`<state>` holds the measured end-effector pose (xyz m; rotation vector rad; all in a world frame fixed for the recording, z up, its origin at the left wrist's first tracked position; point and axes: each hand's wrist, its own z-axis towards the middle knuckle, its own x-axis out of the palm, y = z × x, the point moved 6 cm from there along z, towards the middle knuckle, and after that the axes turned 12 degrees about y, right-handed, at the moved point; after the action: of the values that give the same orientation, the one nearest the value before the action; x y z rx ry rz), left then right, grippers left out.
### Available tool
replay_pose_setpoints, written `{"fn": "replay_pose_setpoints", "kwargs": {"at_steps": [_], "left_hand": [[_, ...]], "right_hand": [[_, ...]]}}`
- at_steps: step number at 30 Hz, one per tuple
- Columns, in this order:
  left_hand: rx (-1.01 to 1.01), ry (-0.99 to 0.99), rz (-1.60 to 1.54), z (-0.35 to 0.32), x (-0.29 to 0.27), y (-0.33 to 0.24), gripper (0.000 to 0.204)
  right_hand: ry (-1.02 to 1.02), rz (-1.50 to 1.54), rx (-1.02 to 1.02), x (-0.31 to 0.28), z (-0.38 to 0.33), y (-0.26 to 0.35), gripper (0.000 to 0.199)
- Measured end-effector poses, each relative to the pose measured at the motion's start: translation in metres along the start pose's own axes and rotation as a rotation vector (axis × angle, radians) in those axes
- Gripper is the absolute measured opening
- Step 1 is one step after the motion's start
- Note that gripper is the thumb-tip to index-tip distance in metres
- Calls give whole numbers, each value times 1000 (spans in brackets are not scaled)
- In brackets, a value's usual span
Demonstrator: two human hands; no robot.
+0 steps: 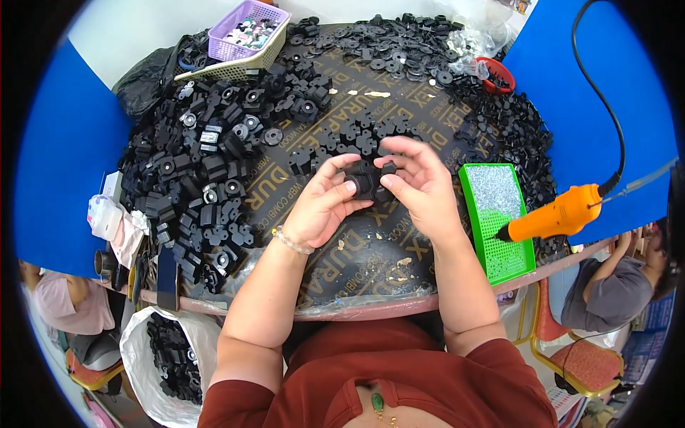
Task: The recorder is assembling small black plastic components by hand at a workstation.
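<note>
My left hand [325, 196] is closed around a black plastic housing [364, 187], its thumb lying on top. Close beside it, my right hand [419, 178] pinches a small black plastic piece [388, 168] between thumb and fingers. I cannot tell whether the two parts touch. Just beyond my hands lies a cluster of flat black plates [357, 135]. To the right of my right hand is a green tray [467, 214] of small silvery screws [492, 187], with an orange electric screwdriver [556, 214] hanging over it.
Black housings [207, 164] heap up on the left, black discs [399, 50] at the back, and small black parts [492, 128] at the right around a red bowl [498, 75]. A purple basket [232, 46] stands back left. Below the table edge sits a white sack [139, 357]. Blue panels [592, 107] flank the table.
</note>
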<state>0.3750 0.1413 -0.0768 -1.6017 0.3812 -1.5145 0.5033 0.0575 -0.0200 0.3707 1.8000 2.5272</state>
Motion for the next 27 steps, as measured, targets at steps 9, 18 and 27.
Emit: {"fn": "replay_pose_setpoints", "kwargs": {"at_steps": [9, 18, 27], "left_hand": [[23, -37, -31, -1, -3, -2, 39], [-26, 80, -25, -2, 5, 3, 41], [14, 5, 148, -6, 6, -7, 39]], "right_hand": [[54, 237, -14, -18, -1, -4, 27], [112, -52, -25, -13, -2, -2, 25], [124, -450, 83, -12, -5, 8, 22]]}}
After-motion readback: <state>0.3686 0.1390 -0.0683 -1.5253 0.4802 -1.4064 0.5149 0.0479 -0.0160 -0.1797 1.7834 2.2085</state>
